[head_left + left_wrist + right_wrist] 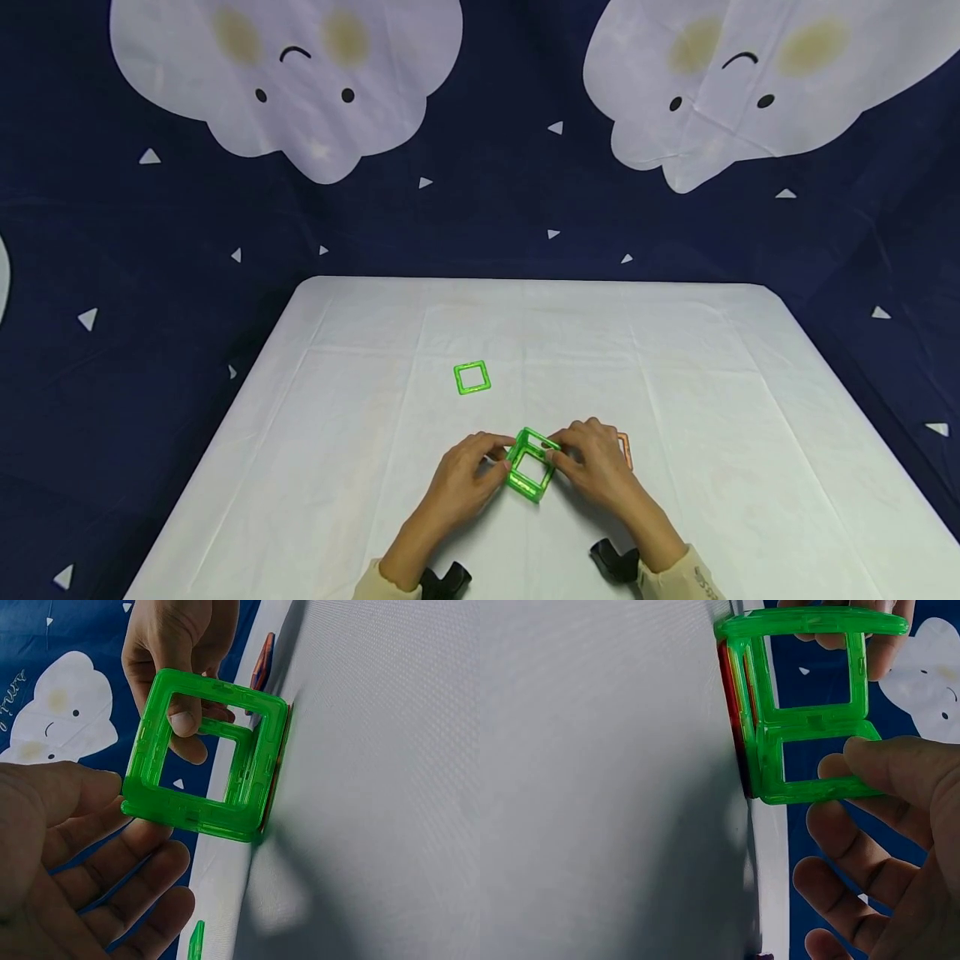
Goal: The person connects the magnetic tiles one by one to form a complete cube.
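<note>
Between the two hands stands a box-like frame of green square magnetic tiles on the white table. My left hand pinches its left side with thumb and index finger; in the left wrist view the other fingers are spread below. My right hand pinches a green tile panel at the right side, thumb on one face and index finger behind. Along the base of the frame runs a red tile edge, seen in the right wrist view. The frame's far sides are partly hidden.
A loose green square tile lies farther back on the white table. Just right of my right hand is an orange tile, partly covered. A small purple piece shows low in the right wrist view. Black wrist mounts sit at both wrists.
</note>
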`<state>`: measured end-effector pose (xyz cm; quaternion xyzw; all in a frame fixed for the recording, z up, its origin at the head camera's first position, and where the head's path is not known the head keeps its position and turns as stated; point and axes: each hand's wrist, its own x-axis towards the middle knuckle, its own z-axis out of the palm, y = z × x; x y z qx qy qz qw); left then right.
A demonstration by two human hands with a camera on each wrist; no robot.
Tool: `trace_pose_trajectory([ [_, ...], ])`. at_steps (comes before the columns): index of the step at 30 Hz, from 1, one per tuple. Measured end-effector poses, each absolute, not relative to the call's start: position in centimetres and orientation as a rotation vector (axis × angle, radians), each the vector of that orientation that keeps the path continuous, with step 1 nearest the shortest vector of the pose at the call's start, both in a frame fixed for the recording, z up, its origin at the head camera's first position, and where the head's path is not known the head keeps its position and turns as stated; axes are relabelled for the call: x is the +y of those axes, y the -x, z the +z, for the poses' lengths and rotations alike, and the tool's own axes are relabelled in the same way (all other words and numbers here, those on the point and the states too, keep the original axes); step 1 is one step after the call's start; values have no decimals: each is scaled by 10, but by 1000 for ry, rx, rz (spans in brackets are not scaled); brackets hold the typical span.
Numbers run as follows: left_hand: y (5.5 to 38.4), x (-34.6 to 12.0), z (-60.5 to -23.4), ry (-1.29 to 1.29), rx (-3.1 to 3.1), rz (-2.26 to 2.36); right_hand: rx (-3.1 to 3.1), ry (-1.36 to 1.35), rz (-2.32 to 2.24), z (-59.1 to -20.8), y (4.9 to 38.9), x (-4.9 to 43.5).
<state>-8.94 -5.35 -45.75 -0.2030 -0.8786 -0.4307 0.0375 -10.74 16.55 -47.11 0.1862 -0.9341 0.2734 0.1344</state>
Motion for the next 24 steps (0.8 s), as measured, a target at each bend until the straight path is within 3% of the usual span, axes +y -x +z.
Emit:
trace_pose_trajectory([
  [24, 103, -63, -453, 788, -2731, -1354, -2737, -605, 855, -470, 116, 170],
])
